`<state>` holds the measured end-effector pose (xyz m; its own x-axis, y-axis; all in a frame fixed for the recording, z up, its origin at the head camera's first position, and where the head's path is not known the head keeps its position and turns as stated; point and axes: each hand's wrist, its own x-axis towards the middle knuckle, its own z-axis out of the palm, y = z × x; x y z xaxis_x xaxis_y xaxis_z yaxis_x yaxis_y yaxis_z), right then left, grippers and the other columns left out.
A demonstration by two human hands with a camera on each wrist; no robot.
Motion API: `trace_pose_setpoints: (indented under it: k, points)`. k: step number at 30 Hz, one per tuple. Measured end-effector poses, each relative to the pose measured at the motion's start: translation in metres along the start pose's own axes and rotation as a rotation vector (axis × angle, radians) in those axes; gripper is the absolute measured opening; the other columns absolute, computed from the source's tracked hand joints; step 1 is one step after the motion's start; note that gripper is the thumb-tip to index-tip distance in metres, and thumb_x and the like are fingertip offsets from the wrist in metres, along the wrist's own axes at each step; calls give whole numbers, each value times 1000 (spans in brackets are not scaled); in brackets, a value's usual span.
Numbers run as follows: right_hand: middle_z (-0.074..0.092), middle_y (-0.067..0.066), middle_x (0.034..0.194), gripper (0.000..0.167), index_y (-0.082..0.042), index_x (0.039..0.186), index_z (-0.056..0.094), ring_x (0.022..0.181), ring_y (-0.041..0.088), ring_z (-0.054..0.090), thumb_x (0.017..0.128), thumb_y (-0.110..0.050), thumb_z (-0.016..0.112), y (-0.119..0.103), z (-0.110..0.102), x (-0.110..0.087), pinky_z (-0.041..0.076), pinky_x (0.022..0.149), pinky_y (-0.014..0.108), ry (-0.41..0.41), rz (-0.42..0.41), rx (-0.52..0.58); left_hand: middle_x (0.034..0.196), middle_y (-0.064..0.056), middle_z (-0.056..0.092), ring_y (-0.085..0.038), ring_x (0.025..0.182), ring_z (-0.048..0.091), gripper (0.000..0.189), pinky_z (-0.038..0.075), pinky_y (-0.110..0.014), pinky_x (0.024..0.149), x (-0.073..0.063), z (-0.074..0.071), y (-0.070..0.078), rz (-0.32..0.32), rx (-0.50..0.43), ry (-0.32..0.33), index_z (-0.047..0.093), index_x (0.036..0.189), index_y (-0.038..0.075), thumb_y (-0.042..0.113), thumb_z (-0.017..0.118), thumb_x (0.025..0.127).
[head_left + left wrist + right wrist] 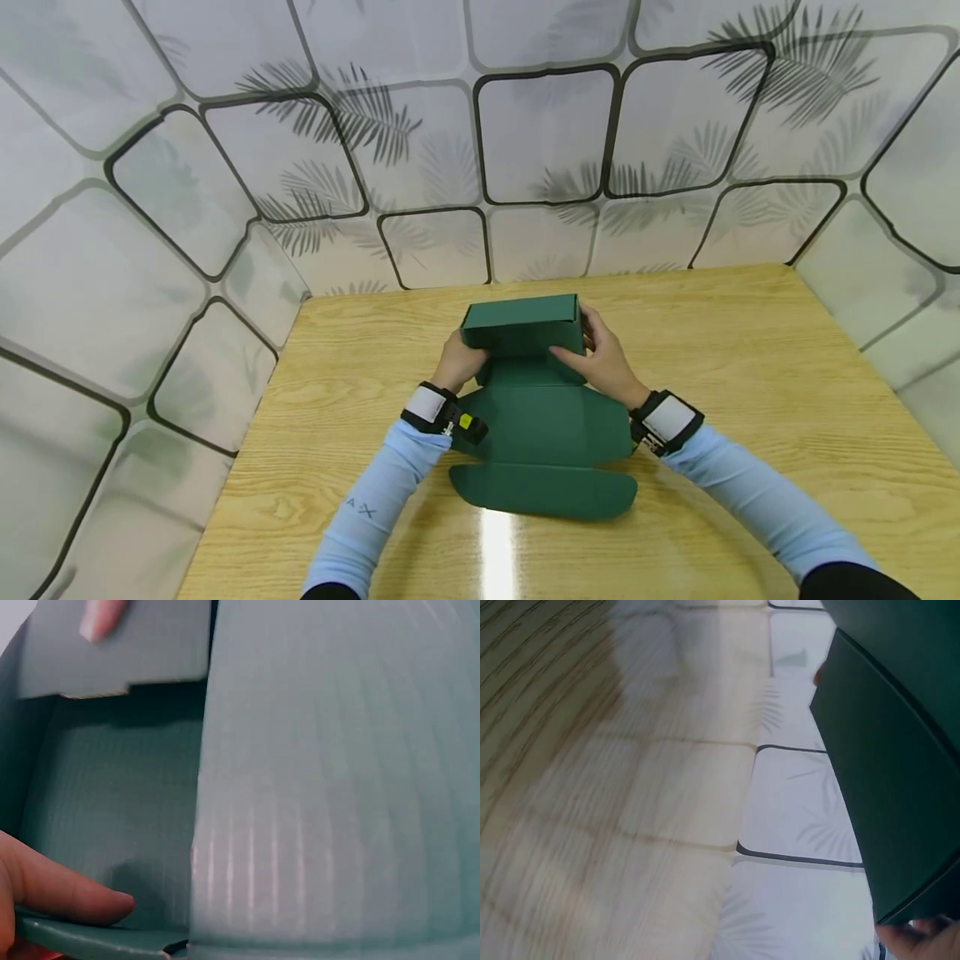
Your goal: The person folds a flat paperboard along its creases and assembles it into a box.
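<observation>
A dark green cardboard box [522, 312] is partly folded and tilted up, its lid panel [540, 425] with side flaps spread toward me. My left hand [459, 362] grips the box's left wall. In the left wrist view its thumb [71, 894] lies inside, over the wall's edge. My right hand [606, 358] holds the right end, thumb in front and fingers along the outer side. The right wrist view shows the box's flat side [900, 772] with fingertips [922, 943] at its lower corner. A fingertip also touches an inner flap [142, 645] in the left wrist view.
A light wood-grain table [750, 400] lies under the box. Pale patterned sheeting [547, 133] with dark outlines and leaf prints stands behind and to both sides. The rounded front flap [543, 492] of the lid extends toward the table's near side.
</observation>
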<state>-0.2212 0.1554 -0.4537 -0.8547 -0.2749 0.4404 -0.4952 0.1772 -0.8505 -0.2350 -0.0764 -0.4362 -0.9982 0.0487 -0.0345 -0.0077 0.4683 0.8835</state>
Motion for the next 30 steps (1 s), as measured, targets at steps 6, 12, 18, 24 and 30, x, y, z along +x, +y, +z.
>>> trace_pose_setpoints:
  k: [6,12,18,24,30]
  points:
    - [51,33,128,60,12,139,34,113,49,54,87,8,64,5,3,-3,48,90,57,121,-19,-176,127,-24,59,-37,111,60,46,51,-50,89,-1,4,6,52,82,23,50,135,1,5,57,89]
    - [51,34,130,58,10,141,34,118,50,51,89,7,60,11,6,-5,42,97,63,214,40,-315,114,-27,63,-35,93,61,44,54,-43,70,-4,6,11,73,123,32,51,125,-3,-3,57,81]
    - [53,34,129,57,9,141,36,118,50,52,88,10,57,15,8,-7,42,96,62,256,45,-320,112,-26,63,-31,88,57,43,51,-43,71,-6,10,10,107,114,47,50,122,-2,-6,56,80]
    - [56,34,124,54,9,136,40,112,49,56,84,16,52,14,5,-6,46,90,62,281,14,-320,114,-28,62,-32,88,57,42,50,-43,70,-8,14,9,139,103,34,48,122,-3,-5,55,80]
    - [57,34,121,52,11,134,42,110,49,56,83,16,51,14,3,-6,47,89,61,296,-6,-317,115,-28,62,-33,90,59,45,52,-46,74,-8,15,11,143,110,27,47,125,-3,-4,56,81]
